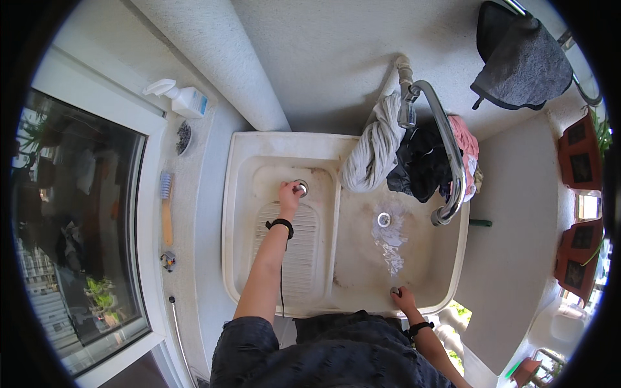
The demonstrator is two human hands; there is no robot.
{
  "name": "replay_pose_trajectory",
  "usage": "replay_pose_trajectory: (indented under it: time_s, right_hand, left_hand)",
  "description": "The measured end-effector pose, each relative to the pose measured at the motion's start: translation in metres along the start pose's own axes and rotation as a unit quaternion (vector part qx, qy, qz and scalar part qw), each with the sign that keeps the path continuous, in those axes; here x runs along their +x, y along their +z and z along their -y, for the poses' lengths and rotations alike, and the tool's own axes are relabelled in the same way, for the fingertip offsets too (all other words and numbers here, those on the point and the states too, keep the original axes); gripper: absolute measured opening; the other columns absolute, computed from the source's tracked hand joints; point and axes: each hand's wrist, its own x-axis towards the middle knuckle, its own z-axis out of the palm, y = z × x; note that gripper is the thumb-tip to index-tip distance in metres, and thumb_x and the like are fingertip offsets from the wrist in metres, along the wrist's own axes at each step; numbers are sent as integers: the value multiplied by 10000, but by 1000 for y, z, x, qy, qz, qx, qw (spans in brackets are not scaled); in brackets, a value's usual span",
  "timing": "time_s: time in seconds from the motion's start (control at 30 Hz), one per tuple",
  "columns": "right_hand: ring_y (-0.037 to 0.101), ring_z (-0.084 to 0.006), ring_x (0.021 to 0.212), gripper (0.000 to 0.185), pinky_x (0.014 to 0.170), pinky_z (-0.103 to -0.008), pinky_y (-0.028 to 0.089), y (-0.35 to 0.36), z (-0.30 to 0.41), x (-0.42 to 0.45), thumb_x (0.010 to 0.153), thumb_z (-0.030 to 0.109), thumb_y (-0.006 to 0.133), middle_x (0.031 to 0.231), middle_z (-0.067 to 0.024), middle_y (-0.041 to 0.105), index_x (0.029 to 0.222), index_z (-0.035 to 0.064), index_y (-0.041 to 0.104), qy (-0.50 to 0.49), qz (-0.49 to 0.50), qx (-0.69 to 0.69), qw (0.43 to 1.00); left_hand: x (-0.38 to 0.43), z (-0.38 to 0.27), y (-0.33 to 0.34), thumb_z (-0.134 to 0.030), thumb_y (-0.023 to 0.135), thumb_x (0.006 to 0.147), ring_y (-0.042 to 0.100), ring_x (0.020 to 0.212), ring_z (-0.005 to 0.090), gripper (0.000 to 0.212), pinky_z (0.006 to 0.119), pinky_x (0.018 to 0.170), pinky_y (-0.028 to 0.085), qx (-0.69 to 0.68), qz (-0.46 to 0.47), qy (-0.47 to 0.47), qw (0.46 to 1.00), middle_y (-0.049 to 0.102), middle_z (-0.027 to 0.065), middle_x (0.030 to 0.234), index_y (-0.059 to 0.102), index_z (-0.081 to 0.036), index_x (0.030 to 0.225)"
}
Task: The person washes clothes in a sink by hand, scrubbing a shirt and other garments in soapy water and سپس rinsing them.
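A two-basin laundry sink (335,233) lies before me. In its left basin, my left hand (289,194) pinches a small round metal piece (302,188), perhaps a drain strainer, at the drain above the ribbed washboard (303,247). Near the right basin's front edge, my right hand (403,298) holds a small round metal thing (394,291), partly covered by my fingers. Shiny water spreads between that hand and the right basin's drain (384,219). Above the basin's right side arches a chrome faucet (449,160). Both wrists wear black bands.
Grey twisted cloth (371,155), black cloth (422,165) and pink cloth (465,138) lie at the sink's back. A spray bottle (189,102), a small bowl (184,138) and a wooden-handled brush (166,208) stand or lie on the left ledge. A dark grey cloth (526,63) hangs upper right.
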Motion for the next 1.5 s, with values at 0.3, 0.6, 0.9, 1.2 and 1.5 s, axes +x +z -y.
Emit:
replay_pose_trajectory:
  time_s: [0.3, 0.6, 0.9, 1.2, 1.5]
  right_hand:
    - [584, -350, 724, 378, 642, -410, 455, 16, -6, 3, 712, 360, 619, 752, -183, 596, 846, 15, 539, 0, -19, 31, 999]
    - [584, -370, 807, 325, 701, -434, 460, 14, -3, 3, 744, 329, 577, 823, -183, 611, 892, 41, 541, -22, 3, 62, 998]
    - [581, -375, 830, 336, 720, -442, 464, 17, -10, 6, 752, 329, 576, 848, -184, 616, 937, 52, 537, -66, -68, 83, 992]
    - [576, -346, 890, 295, 751, -445, 463, 9, 14, -16, 765, 304, 561, 927, -170, 611, 964, 88, 534, -84, -62, 45, 994]
    - [585, -341, 871, 277, 738, -446, 468, 8, 10, -19, 771, 296, 554, 913, -158, 615, 962, 97, 526, -83, -59, 2, 995]
  left_hand:
    - [13, 24, 7, 44, 662, 625, 534, 741, 283, 221, 356, 641, 459, 93, -18, 83, 992, 508, 136, 881, 521, -11, 787]
    - [-139, -47, 20, -222, 628, 751, 370, 1124, 405, 452, 461, 953, 302, 152, 185, 176, 955, 392, 252, 1210, 467, -16, 1119]
    - [-259, -88, 8, -372, 666, 706, 83, 1313, 419, 1047, 601, 1003, 147, 315, 337, 46, 886, 80, 179, 1445, -56, -35, 1385]
    - [-254, -65, 3, -369, 758, 615, 146, 1285, 455, 1185, 489, 1037, 228, 340, 379, 86, 857, 50, 227, 1434, -77, 3, 1369]
    - [-243, -85, -5, -231, 809, 530, 276, 1247, 426, 1270, 393, 1026, 307, 417, 452, 142, 776, 92, 232, 1426, -126, -4, 1358]
